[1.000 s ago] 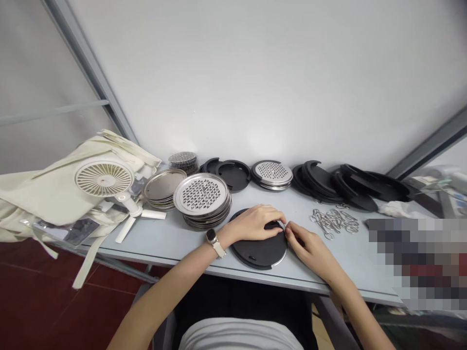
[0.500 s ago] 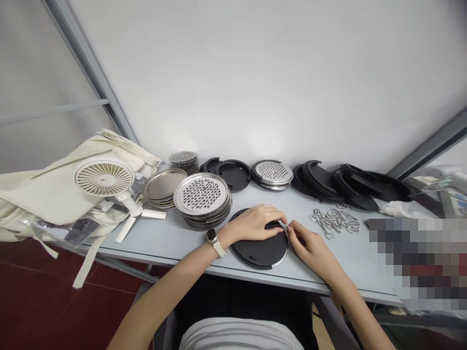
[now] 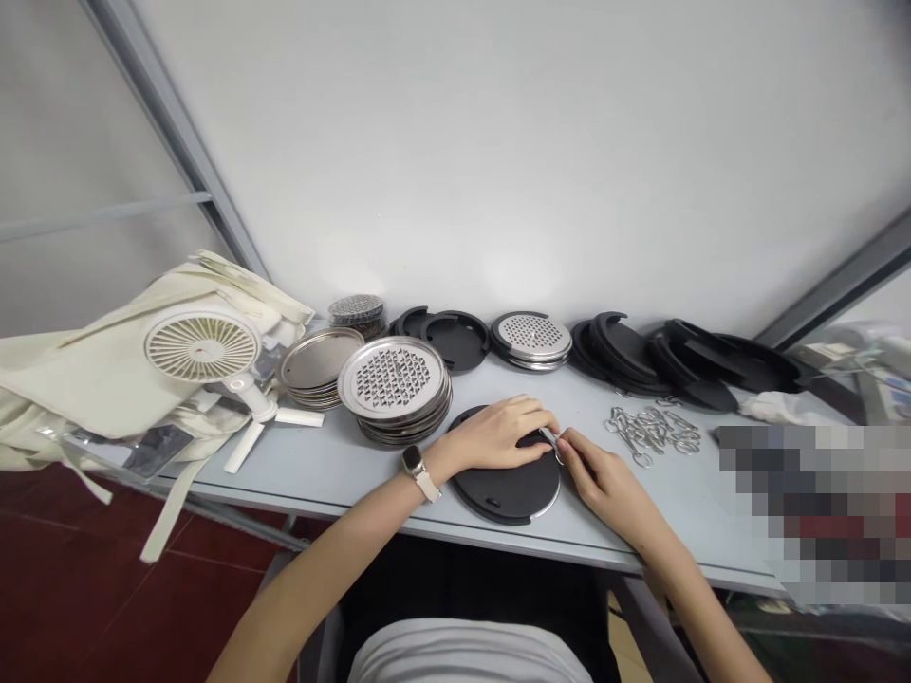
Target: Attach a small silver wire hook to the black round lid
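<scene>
So the black disc (image 3: 507, 486) is lying flat on the grey table (image 3: 342, 465), dark side up, with a thin metal rim showing along its near right edge. It's round, so there's no real long axis, and it sits close to the table's front edge, right in front of the person. The left hand (image 3: 498, 434) rests on the disc's far half with its fingers curled, the tips reaching the small metal clip (image 3: 549, 437) at the disc's right rim. I can't tell if that hand actually pinches it. The right hand (image 3: 604, 479) comes in from the right with thumb and forefinger closed narrow on the same clip. The clip is too tiny to say which way it points. Just left of the disc is a stack of perforated metal discs (image 3: 395, 384), nearly touching it. To the right there's bare tabletop before the pile of loose clips (image 3: 651, 432). Behind it there's an open strip, then more black discs (image 3: 661, 360) leaning in a row along the wall. A white fan (image 3: 203, 346) sits well off to the left.
</scene>
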The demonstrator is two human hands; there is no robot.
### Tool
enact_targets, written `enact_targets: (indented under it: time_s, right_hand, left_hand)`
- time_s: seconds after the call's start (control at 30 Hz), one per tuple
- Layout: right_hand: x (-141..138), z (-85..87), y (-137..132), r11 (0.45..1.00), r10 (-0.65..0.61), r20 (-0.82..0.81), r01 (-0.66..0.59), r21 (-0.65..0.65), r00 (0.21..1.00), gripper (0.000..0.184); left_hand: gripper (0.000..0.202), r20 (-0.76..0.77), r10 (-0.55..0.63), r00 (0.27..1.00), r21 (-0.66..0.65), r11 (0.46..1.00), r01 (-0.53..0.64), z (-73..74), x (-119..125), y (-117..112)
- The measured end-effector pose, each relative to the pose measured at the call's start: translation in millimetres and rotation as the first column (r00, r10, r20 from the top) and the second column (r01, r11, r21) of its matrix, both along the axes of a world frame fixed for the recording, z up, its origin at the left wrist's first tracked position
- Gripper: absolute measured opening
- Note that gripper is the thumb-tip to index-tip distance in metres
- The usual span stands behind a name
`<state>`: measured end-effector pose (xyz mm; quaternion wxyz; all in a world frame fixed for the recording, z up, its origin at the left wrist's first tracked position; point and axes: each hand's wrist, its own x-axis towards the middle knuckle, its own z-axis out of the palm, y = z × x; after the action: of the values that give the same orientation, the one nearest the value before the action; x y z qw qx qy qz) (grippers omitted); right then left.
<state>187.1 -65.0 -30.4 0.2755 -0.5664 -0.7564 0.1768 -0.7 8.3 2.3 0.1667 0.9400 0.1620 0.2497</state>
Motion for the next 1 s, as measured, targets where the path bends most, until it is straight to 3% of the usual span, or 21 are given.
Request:
enact_targets:
  time_s: [0.4,1.0]
  right_hand:
    - [0.1,2.7,-1.5,1.000,-0.003,0.010,0.003,0.005,1.000,0.025]
    - [0.4,-1.9,-1.8,0.996,-0.065,-0.045,0.067,0.052,0.997,0.023]
  left_hand:
    - [0.015,0.019,-0.024,1.000,-0.092,0.995,0.026,3.2,1.1,-1.0]
    - [0.017,0.015,-0.014,1.000,-0.104,0.995,0.015,3.1,0.7,-1.8]
